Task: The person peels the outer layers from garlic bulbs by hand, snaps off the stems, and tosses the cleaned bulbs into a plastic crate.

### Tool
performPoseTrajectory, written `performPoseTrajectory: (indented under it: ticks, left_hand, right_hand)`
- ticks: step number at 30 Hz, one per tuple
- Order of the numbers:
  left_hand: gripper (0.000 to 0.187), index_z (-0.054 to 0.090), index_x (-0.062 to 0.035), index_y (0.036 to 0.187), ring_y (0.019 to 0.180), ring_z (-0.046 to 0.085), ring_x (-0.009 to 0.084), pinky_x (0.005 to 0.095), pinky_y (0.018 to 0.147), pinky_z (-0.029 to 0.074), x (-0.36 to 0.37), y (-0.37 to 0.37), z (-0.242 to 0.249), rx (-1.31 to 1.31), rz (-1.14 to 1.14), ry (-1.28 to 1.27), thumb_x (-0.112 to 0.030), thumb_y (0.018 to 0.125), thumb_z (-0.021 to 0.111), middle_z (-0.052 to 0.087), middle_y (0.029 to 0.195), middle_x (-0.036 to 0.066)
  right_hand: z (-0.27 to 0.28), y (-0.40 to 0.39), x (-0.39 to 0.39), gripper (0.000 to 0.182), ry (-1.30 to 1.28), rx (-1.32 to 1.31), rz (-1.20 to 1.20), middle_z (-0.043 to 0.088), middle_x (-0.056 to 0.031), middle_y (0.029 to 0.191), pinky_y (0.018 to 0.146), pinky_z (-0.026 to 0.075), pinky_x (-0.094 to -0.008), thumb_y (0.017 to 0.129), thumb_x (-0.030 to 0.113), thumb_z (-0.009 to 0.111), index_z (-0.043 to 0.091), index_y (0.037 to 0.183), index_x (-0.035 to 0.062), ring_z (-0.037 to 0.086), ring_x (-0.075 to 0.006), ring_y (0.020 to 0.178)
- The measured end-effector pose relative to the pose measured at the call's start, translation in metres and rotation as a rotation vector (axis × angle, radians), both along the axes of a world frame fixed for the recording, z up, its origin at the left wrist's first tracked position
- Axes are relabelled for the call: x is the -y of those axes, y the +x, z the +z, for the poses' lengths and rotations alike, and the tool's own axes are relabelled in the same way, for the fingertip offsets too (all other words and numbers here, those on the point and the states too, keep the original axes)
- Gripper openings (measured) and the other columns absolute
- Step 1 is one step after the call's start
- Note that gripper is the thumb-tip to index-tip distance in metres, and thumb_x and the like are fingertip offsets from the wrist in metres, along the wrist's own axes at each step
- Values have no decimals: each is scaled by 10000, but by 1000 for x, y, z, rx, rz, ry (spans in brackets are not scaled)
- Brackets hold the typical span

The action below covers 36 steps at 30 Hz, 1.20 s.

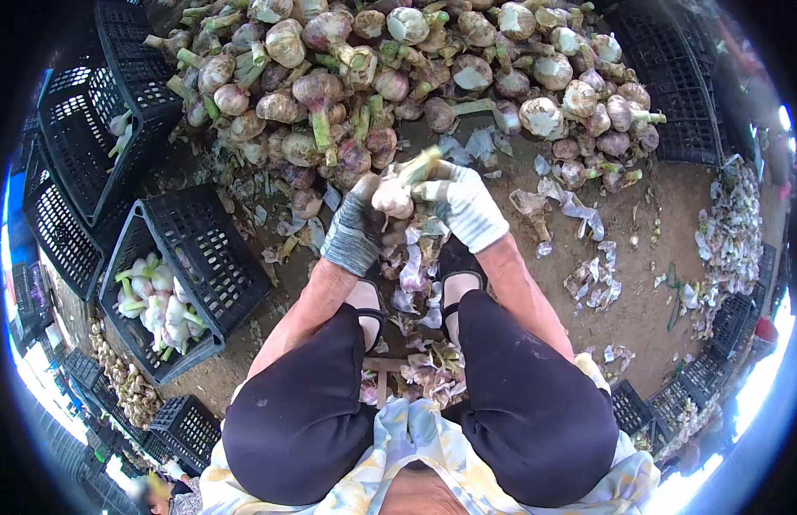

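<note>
Both my gloved hands hold one garlic bulb (393, 199) in front of my knees. My left hand (356, 227), in a dark grey glove, grips the bulb from the left. My right hand (464, 206), in a pale glove, is closed on the bulb's green stem (420, 165) and its right side. A big heap of unpeeled purple-white garlic bulbs (398, 77) with cut green stems lies on the ground just beyond my hands. Loose papery skins (416, 275) lie between my feet.
A black plastic crate (214, 257) at my left holds several cleaned white bulbs (158, 300). More black crates (98, 129) stand at far left and at upper right (682, 86). Peeled skins (587, 283) litter the dirt on the right. Another garlic pile (729, 232) lies at far right.
</note>
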<state>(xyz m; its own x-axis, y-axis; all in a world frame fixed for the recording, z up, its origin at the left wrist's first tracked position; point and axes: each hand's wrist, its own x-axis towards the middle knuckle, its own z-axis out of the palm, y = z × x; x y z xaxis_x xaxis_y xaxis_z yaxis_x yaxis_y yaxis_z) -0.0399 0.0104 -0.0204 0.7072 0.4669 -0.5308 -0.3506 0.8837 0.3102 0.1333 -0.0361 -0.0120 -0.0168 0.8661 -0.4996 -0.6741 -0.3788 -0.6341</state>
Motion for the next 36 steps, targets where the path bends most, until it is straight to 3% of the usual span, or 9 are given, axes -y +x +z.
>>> performPoseTrajectory:
  ticks: [9, 13, 16, 19, 21, 24, 27, 31, 36]
  left_hand:
    - [238, 533, -34, 1003, 793, 555, 105, 239, 692, 474, 9, 14, 21, -608, 136, 972, -220, 857, 558, 580, 905, 49]
    - [411, 582, -84, 864, 482, 548, 176, 243, 396, 445, -3, 3, -6, -315, 76, -365, -489, 804, 548, 585, 658, 76]
    - [529, 583, -83, 862, 471, 535, 176, 254, 362, 404, 0, -4, -21, 438, -297, -433, -597, 798, 476, 590, 677, 84]
    - [625, 586, -98, 848, 485, 530, 187, 264, 369, 389, -12, -1, -19, 223, -291, -341, -686, 784, 383, 589, 663, 74]
    - [557, 553, -71, 1001, 487, 553, 179, 277, 376, 439, 0, 15, -14, -251, -45, -170, -583, 785, 519, 600, 693, 102]
    - [358, 507, -39, 1048, 819, 595, 193, 319, 690, 534, 8, 18, -9, -628, 159, 1222, -175, 762, 673, 583, 990, 122]
    - [392, 467, -28, 1124, 777, 591, 168, 281, 628, 525, 3, 7, 4, -334, 127, 432, -236, 820, 601, 587, 927, 94]
    - [325, 548, -6, 1029, 712, 624, 226, 320, 516, 527, 1, 4, -8, -58, 105, -150, -272, 844, 559, 624, 845, 120]
    - [382, 568, -24, 1070, 773, 608, 201, 309, 627, 516, 5, 3, -22, -528, -60, 405, -323, 832, 595, 619, 901, 106]
  right_hand:
    - [19, -2, 6, 248, 49, 156, 36, 642, -39, 796, 550, 488, -231, 741, 55, 650, 622, 983, 9, 589, -99, 613]
    - [11, 2, 12, 252, 18, 196, 184, 652, -58, 811, 563, 496, -223, 718, -5, 626, 632, 970, -2, 604, -103, 635]
    - [5, 10, 14, 271, 23, 168, 205, 654, -61, 851, 637, 493, -235, 719, 23, 627, 626, 986, -22, 608, -106, 713]
    - [6, 11, 14, 299, -38, 214, 271, 650, -64, 888, 727, 481, -251, 715, 42, 626, 617, 1004, -36, 601, -115, 792]
    - [-1, 6, 14, 235, 97, 317, 71, 648, -58, 835, 650, 498, -254, 748, 20, 612, 628, 978, -23, 603, -122, 710]
    - [11, -4, 15, 181, 26, 548, 51, 643, -67, 805, 676, 482, -243, 753, 45, 614, 632, 917, -31, 590, -112, 719]
    - [23, 0, 16, 183, 90, 651, 165, 648, -86, 808, 652, 500, -259, 753, 80, 618, 618, 890, -42, 612, -152, 681]
    - [2, 6, 23, 170, 18, -86, -41, 647, -83, 796, 649, 505, -268, 745, 83, 638, 631, 860, -42, 614, -165, 679]
    - [6, -4, 19, 122, 104, 542, 131, 624, -93, 758, 612, 472, -281, 744, 65, 614, 626, 809, -37, 575, -158, 646]
